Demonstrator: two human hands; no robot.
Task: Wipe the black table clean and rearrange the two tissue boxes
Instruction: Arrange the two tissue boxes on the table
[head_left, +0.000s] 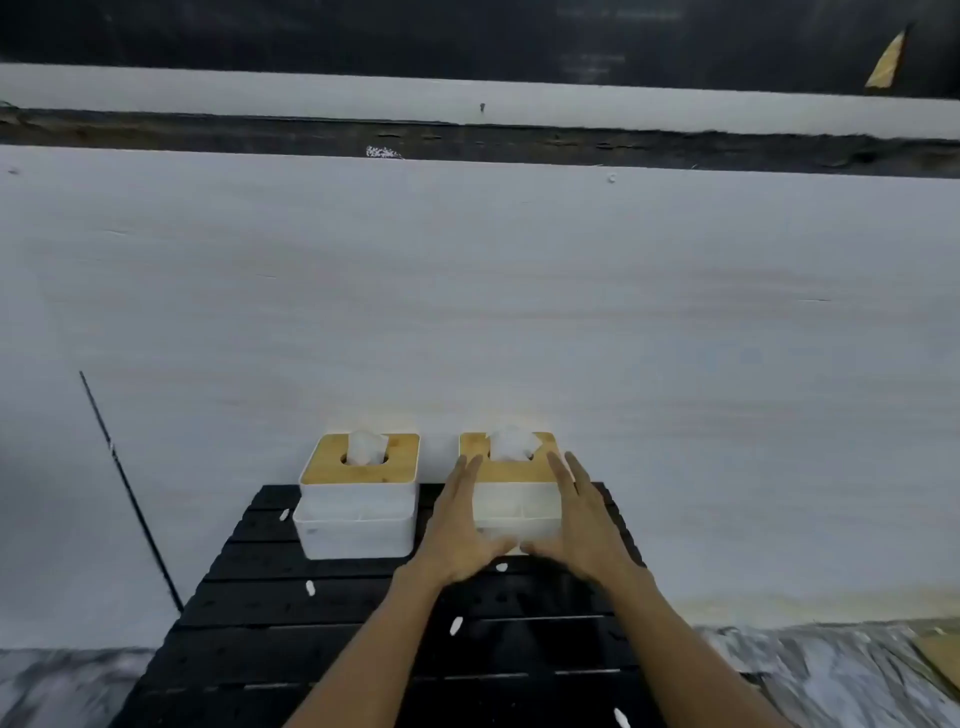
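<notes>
Two white tissue boxes with bamboo lids stand side by side at the far end of the black slatted table (322, 644), each with a white tissue poking out of its lid slot. The left tissue box (357, 499) stands alone, untouched. The right tissue box (514, 483) sits between my hands. My left hand (457, 525) lies flat against its left side and my right hand (582, 525) against its right side, thumbs meeting at its front. Several small white scraps (310, 587) lie scattered on the table's slats.
A white wall (467, 312) rises directly behind the boxes. A thin black rod (130, 493) leans against it at the left. Marbled grey floor (831, 675) shows beside the table at both lower corners.
</notes>
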